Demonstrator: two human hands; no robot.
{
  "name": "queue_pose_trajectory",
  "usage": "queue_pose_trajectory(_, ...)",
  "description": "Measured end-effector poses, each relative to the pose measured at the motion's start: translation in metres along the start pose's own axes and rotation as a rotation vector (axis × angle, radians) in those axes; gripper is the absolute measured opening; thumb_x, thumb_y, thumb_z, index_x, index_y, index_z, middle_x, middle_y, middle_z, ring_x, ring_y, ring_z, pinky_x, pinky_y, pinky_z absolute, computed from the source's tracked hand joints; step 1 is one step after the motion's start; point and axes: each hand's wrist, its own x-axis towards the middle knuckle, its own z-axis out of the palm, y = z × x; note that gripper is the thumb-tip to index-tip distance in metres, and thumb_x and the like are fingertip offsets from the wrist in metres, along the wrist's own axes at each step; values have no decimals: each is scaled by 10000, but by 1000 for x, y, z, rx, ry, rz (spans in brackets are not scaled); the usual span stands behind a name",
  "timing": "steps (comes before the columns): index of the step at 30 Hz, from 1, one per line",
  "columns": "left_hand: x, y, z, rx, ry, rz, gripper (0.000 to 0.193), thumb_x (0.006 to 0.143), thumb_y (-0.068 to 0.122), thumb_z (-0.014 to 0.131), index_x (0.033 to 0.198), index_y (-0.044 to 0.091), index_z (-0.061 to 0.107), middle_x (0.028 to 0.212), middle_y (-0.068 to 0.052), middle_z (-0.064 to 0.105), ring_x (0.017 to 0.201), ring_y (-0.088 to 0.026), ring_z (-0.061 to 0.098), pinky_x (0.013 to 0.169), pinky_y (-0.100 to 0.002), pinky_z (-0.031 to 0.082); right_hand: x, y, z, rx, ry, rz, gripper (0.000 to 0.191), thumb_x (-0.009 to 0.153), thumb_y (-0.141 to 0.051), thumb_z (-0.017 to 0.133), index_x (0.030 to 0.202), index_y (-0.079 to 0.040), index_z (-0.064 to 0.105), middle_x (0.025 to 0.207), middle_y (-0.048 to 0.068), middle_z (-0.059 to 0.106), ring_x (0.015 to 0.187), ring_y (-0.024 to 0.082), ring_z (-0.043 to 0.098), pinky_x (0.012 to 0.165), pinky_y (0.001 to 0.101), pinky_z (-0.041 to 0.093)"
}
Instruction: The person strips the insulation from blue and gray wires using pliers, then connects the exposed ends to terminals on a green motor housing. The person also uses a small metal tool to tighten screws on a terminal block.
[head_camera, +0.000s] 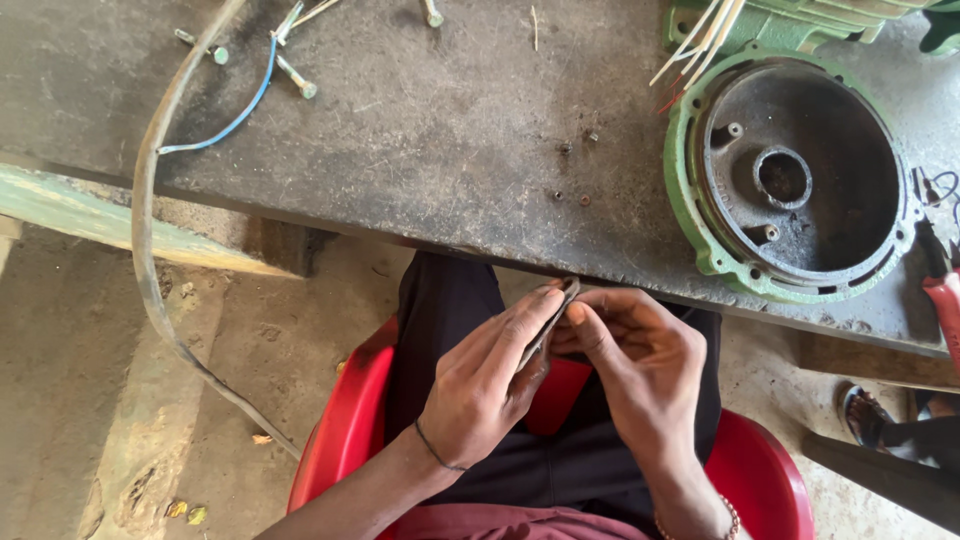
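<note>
Thin dark strip (551, 328) pinched between both hands over lap, just below bench edge (420, 235); left hand (487, 385) closed along it; right hand (640, 365) nipping upper end; green motor housing (790, 175) on bench, untouched.

Thin dark strip (553, 325) mostly hidden between hands; red-handled pliers (945, 300) cut by right edge.

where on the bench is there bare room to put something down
The bare patch is the bench middle, between the blue wire with its bolts and the green motor housing. The right end is crowded with that housing, white wires and red-handled pliers.
</note>
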Motion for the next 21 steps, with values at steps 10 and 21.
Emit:
queue_pose_trajectory(10, 1, 7, 2, 5, -37, 128, 379, 1008, -20, 684, 1369, -56, 574, 1380, -187, 666, 1203, -279, 731, 1001, -327, 623, -3, 25, -36, 1041, -271, 780, 185, 1014, -220, 634, 983, -40, 665, 817, 26, 637, 750, 140, 598, 691, 350, 536)
queue_pose_trajectory(21, -2, 24, 14, -330, 127, -228, 280, 1034, -14, 624, 1309, -67, 619, 1317, -211, 725, 1190, -261, 757, 943, -305, 646, -29, 4, 5, -101, 188, -424, 182, 994, -18, 679, 1166, 16, 629, 1106, 117, 705, 981, 172, 755, 822, 257, 656)
